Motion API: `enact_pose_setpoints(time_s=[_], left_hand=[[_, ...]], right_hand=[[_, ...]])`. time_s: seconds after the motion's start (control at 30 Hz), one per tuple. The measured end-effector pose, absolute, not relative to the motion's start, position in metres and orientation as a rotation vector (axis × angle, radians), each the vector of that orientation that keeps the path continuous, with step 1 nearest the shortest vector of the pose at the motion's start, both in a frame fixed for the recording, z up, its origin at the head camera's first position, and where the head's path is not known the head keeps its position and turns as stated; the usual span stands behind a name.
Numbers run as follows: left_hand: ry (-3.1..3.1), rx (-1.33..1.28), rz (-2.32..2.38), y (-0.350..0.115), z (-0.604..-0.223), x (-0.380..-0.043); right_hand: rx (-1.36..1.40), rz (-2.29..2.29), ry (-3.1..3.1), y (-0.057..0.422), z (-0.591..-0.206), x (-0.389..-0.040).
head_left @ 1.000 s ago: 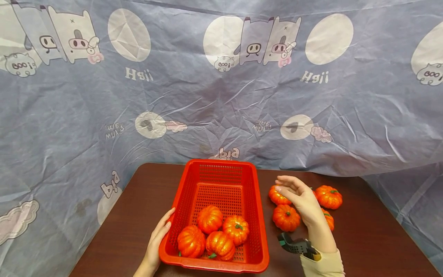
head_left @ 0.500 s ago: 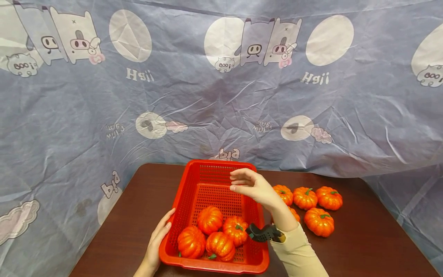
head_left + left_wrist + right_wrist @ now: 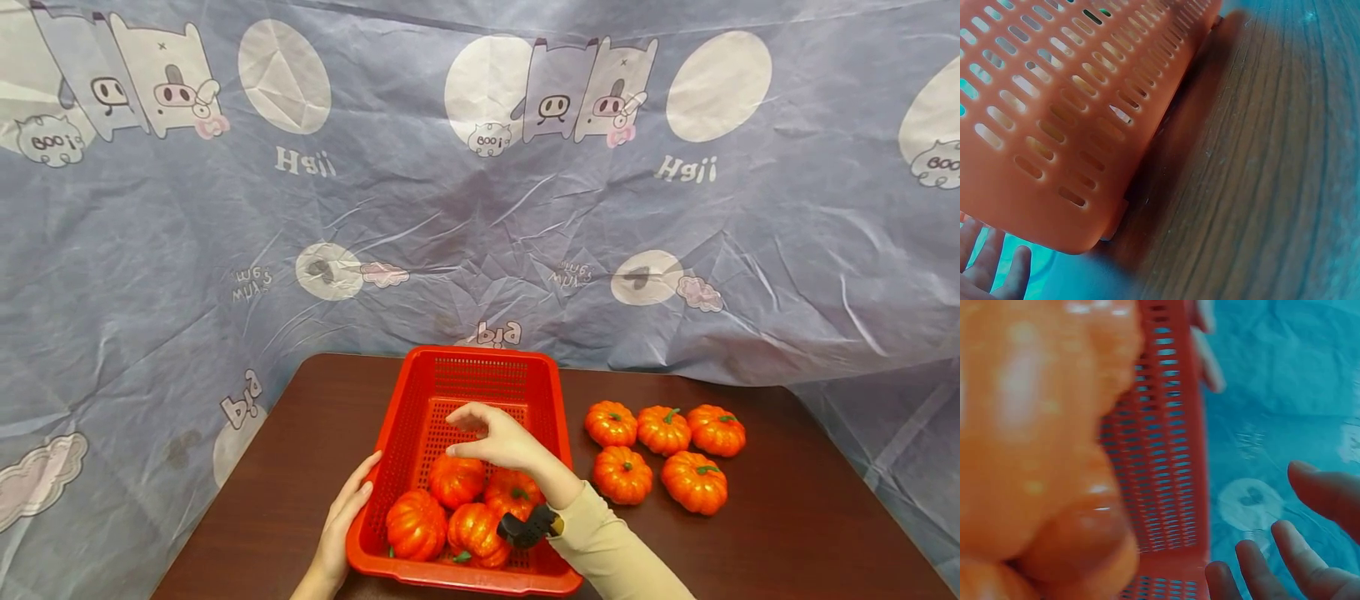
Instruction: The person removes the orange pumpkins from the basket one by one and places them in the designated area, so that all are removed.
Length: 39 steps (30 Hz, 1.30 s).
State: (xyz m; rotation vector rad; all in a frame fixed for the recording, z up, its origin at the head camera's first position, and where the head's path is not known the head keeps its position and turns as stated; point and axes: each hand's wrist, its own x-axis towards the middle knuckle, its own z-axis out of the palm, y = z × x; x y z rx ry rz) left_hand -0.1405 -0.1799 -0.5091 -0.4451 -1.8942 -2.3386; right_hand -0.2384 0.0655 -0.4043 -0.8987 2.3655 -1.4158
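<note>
A red perforated plastic basket (image 3: 465, 578) stands on the table with several small orange pumpkins in its near half. My left hand (image 3: 339, 521) rests against its left side, fingers extended along the rim; the left wrist view shows the fingers (image 3: 985, 265) beside the basket wall (image 3: 1041, 209). Over the basket hovers my right hand (image 3: 501, 440), thumb and fingers spread apart with nothing between them. Below it lie one pumpkin (image 3: 456, 483) and, partly behind the wrist, another pumpkin (image 3: 512, 492). In the right wrist view a pumpkin (image 3: 1029, 394) looms large beside the hand (image 3: 1310, 562).
Right of the basket, several more pumpkins (image 3: 623, 476) lie on the dark brown table (image 3: 795, 517) in two loose rows. A black device (image 3: 528, 527) is strapped to the right wrist. A grey-blue printed cloth (image 3: 480, 208) hangs behind the table.
My right hand has moved left from above the loose pumpkins to over the basket, and a little lower and nearer in the last half second. The left hand and basket have stayed put.
</note>
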Motion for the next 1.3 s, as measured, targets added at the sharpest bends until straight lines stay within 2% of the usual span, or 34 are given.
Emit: enact_pose_setpoints(time_s=[0.37,0.77,1.3], left_hand=[[-1.887,-0.44,-2.359,-0.18,-0.509,-0.14],[-1.883,-0.466,-2.365,-0.179,-0.507,-0.139],[-1.906,-0.455,-2.355,-0.18,-0.508,-0.138]], right_hand=[[-0.787,-1.266,2.369,0.055,-0.427,-0.243],[-0.701,-1.163,2.404,0.054,-0.434,-0.242],[-0.779,-0.884,2.555,0.059,-0.432,-0.239]])
